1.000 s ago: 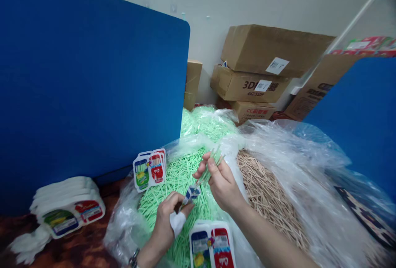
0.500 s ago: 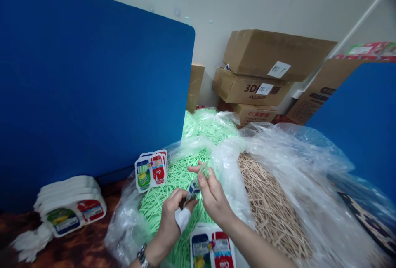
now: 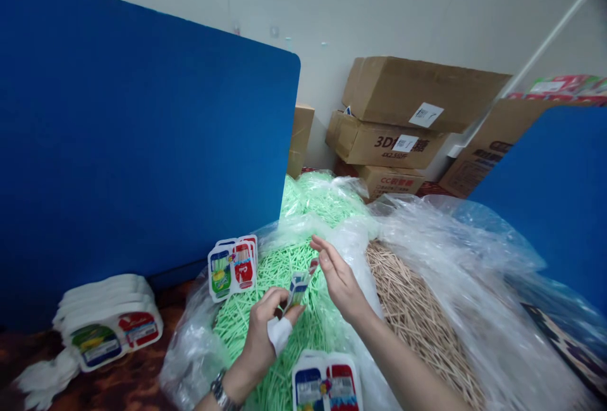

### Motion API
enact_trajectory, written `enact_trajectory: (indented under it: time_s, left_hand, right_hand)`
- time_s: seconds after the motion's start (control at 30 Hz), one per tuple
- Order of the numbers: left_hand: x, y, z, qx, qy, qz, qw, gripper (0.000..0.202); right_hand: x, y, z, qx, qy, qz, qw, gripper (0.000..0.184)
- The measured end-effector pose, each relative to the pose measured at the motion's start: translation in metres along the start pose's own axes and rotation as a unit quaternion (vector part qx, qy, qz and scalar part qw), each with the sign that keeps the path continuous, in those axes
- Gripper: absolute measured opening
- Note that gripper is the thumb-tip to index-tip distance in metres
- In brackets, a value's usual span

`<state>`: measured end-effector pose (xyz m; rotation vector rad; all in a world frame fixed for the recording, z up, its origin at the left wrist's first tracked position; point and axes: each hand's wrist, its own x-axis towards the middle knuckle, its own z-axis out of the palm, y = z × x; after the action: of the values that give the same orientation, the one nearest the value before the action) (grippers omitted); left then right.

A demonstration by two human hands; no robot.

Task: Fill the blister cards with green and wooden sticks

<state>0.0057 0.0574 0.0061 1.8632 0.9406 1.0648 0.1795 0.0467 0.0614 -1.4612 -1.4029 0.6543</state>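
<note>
My left hand grips a small printed pouch with blue, green and red panels, seen tilted nearly edge-on. A white piece, of a kind I cannot make out, shows at the palm below the thumb. Beside the pouch's upper right edge, my right hand has its fingers stretched out flat and holds nothing visible. Under both hands lies a heap of thin green sticks in a clear plastic bag. Similar two-part pouches, printed in green and red, lie on the heap at the left and in front.
A bag of thin brown sticks lies to the right. At the left is a stack of pouches beside crumpled white material. Blue panels stand on both sides. Cardboard boxes are piled by the wall.
My right hand has opened from a pinch holding pale green pieces at the pouch and now lies flat beside it. The left hand has kept its hold. The view has tipped slightly upward.
</note>
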Motion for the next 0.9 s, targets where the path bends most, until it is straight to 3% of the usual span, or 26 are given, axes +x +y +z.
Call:
enact_trajectory:
  time_s: [0.07, 0.2, 0.37, 0.47, 0.63, 0.9]
  left_hand:
    - [0.003, 0.002, -0.003, -0.006, 0.003, -0.006, 1.0, 0.01]
    - [0.007, -0.003, -0.005, -0.022, 0.008, -0.009, 1.0, 0.011]
    - [0.008, -0.015, 0.003, -0.182, 0.004, -0.114, 0.977, 0.021]
    - [0.008, -0.017, 0.007, -0.236, -0.019, -0.145, 0.961, 0.029]
    - [0.01, -0.012, 0.002, -0.207, -0.03, -0.131, 0.969, 0.023]
    - [0.007, -0.016, -0.004, -0.118, 0.045, -0.1, 0.987, 0.013]
  right_hand:
    - [0.002, 0.005, -0.002, -0.046, -0.007, -0.046, 0.998, 0.042]
    - [-0.001, 0.006, -0.003, -0.096, -0.091, -0.126, 0.983, 0.027]
    - [-0.004, 0.002, -0.003, -0.126, -0.04, -0.133, 0.982, 0.018]
    - [-0.005, 0.001, -0.001, -0.125, -0.039, -0.138, 0.982, 0.016]
    - [-0.007, 0.0, 0.003, -0.13, -0.064, -0.149, 0.978, 0.016]
    - [-0.012, -0.002, 0.009, -0.11, -0.071, -0.169, 0.977, 0.019]
